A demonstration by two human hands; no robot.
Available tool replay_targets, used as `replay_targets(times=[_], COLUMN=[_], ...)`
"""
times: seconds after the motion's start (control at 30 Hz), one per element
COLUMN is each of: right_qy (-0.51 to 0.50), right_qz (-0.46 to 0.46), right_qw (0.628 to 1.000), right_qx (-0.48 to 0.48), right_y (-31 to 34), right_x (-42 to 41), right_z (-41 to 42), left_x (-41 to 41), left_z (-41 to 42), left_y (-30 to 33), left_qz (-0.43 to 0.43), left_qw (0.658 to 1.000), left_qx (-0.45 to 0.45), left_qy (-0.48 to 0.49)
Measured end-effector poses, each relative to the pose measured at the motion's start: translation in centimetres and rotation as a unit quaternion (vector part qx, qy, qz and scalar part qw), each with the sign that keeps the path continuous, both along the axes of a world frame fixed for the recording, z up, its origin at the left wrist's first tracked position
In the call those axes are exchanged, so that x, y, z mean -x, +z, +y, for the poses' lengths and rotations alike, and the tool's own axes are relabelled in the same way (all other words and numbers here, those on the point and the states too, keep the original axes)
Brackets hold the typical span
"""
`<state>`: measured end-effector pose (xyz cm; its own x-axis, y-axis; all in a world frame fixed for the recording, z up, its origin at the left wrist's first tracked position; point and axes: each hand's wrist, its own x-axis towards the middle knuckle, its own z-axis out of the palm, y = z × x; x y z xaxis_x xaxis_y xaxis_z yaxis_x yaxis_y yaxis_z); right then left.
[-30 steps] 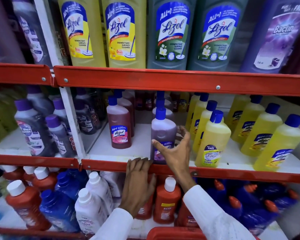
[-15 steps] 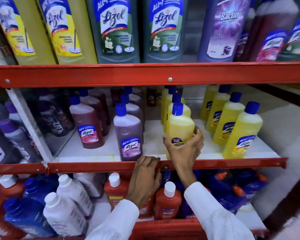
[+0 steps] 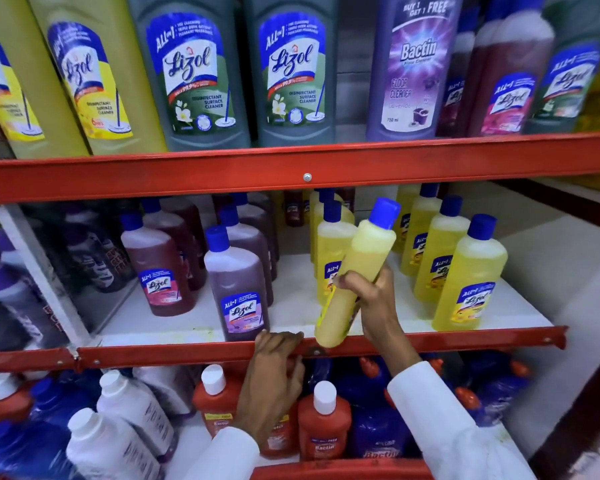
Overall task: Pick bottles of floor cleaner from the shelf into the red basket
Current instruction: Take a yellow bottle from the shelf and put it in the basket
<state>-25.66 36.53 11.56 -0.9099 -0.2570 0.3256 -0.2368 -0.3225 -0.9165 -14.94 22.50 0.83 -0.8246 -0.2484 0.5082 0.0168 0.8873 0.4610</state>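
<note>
My right hand [image 3: 373, 299] grips a yellow floor cleaner bottle [image 3: 359, 271] with a blue cap. The bottle is tilted, cap up and to the right, lifted off the middle shelf [image 3: 291, 306] with its base over the shelf's red front rail [image 3: 187, 351]. My left hand [image 3: 271, 382] rests on that rail with its fingers hooked over the edge, holding nothing. The red basket [image 3: 340, 469] shows only as a rim at the bottom edge of the view, below both hands. More yellow bottles [image 3: 465, 278] stand on the shelf to the right.
Purple bottles [image 3: 238, 282] and reddish-brown bottles [image 3: 156, 265] stand left of the yellow ones. Tall Lizol bottles [image 3: 187, 71] and a Bactin bottle [image 3: 413, 67] fill the top shelf. Orange bottles [image 3: 323, 420], white ones [image 3: 132, 414] and blue ones crowd the lowest shelf.
My right hand moved from the purple bottle to the front yellow bottle, closed on it, then lifted and tilted it off the shelf. My left hand stayed on the rail.
</note>
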Motion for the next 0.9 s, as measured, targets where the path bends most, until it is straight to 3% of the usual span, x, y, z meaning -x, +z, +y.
replay_targets(times=[0.2,0.27,0.33,0.43,0.5,0.67,0.77,0.9], right_qy=[0.206,0.164,0.055,-0.125,-0.174,-0.187,-0.157,-0.063], right_qz=[-0.06,-0.037,0.028,0.099,0.13,0.139,0.134,0.08], right_qw=[0.973,0.985,0.994,0.962,0.946,0.944,0.951,0.964], right_qx=[0.08,0.027,-0.087,-0.221,-0.239,-0.234,-0.229,-0.245], right_y=[2.1,2.4,2.8,3.2,3.3,2.3,1.9,-0.7], right_x=[-0.9,-1.5,-2.4,-4.3,-5.1,-6.5,-7.3,-7.9], right_z=[1.6,1.8,1.7,1.6,1.7,2.4,3.4,5.2], left_x=[-0.2,-0.3,-0.4,-0.7,-1.1,-2.3,-3.1,-3.2], left_z=[0.0,0.1,0.1,0.3,0.6,1.9,4.3,6.9], left_y=[0.1,0.2,0.3,0.8,1.8,4.6,6.3,6.1], left_qz=[-0.004,0.0,0.003,-0.001,0.002,0.024,0.013,0.032], left_qw=[1.0,1.0,1.0,1.0,1.0,0.99,0.954,0.922], left_qx=[-0.003,-0.003,-0.001,0.006,-0.014,-0.114,-0.234,-0.328], left_qy=[-0.004,-0.006,-0.007,-0.001,-0.007,-0.085,-0.187,-0.202])
